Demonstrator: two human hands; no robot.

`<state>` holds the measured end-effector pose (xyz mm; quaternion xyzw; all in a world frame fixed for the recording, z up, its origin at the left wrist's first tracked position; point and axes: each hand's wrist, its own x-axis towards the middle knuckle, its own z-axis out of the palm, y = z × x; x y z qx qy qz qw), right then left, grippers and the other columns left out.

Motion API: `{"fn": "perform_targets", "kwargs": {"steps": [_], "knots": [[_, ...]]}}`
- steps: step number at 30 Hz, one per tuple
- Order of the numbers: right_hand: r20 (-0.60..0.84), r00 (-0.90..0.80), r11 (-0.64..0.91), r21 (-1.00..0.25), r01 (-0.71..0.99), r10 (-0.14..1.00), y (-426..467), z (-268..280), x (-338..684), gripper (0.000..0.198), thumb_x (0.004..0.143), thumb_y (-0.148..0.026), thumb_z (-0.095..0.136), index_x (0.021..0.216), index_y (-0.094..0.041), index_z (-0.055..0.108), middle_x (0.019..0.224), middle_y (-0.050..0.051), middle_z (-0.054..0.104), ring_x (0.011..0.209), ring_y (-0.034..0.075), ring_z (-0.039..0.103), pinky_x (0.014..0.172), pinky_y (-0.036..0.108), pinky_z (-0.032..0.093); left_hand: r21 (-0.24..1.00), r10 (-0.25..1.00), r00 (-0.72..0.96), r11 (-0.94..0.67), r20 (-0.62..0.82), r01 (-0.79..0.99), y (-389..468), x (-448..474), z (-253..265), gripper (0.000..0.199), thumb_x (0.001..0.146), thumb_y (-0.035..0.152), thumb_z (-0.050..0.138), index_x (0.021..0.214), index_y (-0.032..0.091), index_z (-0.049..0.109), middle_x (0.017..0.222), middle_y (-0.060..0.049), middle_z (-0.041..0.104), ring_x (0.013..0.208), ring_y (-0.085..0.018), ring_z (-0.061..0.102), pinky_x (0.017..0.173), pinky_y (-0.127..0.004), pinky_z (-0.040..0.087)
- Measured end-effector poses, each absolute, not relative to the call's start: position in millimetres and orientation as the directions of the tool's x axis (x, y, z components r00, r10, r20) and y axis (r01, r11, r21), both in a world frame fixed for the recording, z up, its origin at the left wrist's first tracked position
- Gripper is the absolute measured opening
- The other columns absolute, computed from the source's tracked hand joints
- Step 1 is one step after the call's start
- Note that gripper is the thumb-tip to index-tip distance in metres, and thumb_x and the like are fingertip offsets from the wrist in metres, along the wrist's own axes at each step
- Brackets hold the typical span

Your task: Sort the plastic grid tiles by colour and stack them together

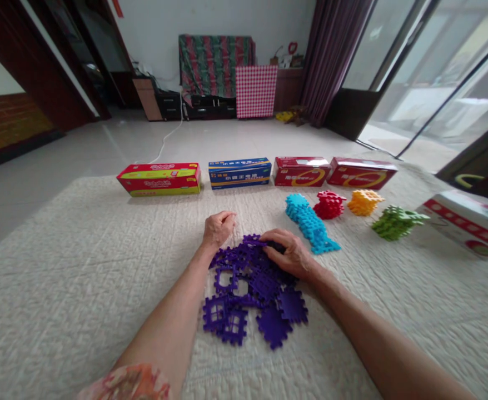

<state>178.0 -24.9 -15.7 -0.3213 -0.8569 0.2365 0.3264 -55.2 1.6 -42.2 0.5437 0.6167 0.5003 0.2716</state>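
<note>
A loose heap of purple interlocking plastic building tiles (264, 284) lies in front of me, some solid squares and some with window-like openings. My right hand (290, 254) is at the heap's upper right, its fingers and thumb closed on a purple tile (255, 241) at the far edge. Part of that tile is hidden by the hand. My left hand (220, 228) rests in a loose fist on the cloth, just beyond the heap's upper left. No tile shows in it.
To the right stand stacks of blue tiles (308, 222), red tiles (329, 205), yellow tiles (364, 202) and green tiles (396, 222). Behind are a red-yellow box (160, 179), a blue box (239, 173) and two red boxes (301, 172). A white-red box (469, 222) sits far right on the quilted cloth (102, 289).
</note>
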Motion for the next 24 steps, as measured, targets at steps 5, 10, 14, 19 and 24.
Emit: {"fn": "perform_targets", "kwargs": {"steps": [5,10,14,19,24], "knots": [[0.326,-0.656,0.685,-0.601,0.411,0.681,-25.1,-0.2,185.0,0.017,0.085,-0.027,0.056,0.092,-0.021,0.07,0.092,0.006,0.073,0.087,0.019,0.067,0.083,0.033,0.051,0.966,0.934,-0.315,-0.093,0.169,0.243,3.7,-57.7,-39.9,0.033,0.076,0.036,0.054,0.092,0.014,0.074,0.062,0.0,0.065,0.046,-0.01,0.052,0.048,-0.021,0.041],[0.375,-0.568,0.668,-0.558,0.493,0.732,-27.0,16.2,186.8,0.02,0.089,-0.03,0.053,0.091,-0.02,0.07,0.088,0.006,0.072,0.083,0.019,0.066,0.077,0.031,0.051,0.964,0.932,-0.319,-0.095,0.174,0.246,2.5,-56.1,-37.4,0.031,0.073,0.034,0.056,0.089,0.013,0.073,0.06,0.0,0.064,0.046,-0.01,0.052,0.048,-0.022,0.04],[0.366,-0.564,0.659,-0.564,0.498,0.74,-36.2,22.9,168.7,0.021,0.089,-0.03,0.055,0.103,-0.021,0.068,0.092,0.005,0.073,0.082,0.019,0.067,0.076,0.031,0.052,0.996,0.914,-0.395,-0.078,0.09,0.046,1.5,-56.9,-31.5,0.031,0.069,0.034,0.059,0.088,0.013,0.071,0.063,0.0,0.064,0.047,-0.008,0.05,0.044,-0.019,0.035],[0.291,-0.726,0.742,-0.513,0.431,0.623,-54.3,21.9,128.7,0.027,0.088,-0.024,0.056,0.114,-0.021,0.063,0.096,0.005,0.073,0.087,0.018,0.067,0.082,0.032,0.05,0.963,0.887,-0.461,-0.086,-0.042,-0.254,0.4,-62.9,-23.9,0.037,0.062,0.036,0.064,0.091,0.013,0.067,0.069,-0.001,0.065,0.048,-0.006,0.05,0.043,-0.017,0.031],[0.35,-0.654,0.729,-0.473,0.494,0.671,-38.4,27.7,144.0,0.025,0.089,-0.026,0.053,0.11,-0.018,0.064,0.099,0.008,0.07,0.09,0.018,0.065,0.084,0.033,0.05,0.957,0.891,-0.451,-0.089,-0.047,-0.275,0.6,-64.0,-22.9,0.04,0.059,0.038,0.067,0.09,0.013,0.066,0.067,-0.001,0.064,0.049,-0.006,0.051,0.043,-0.017,0.031]]}}
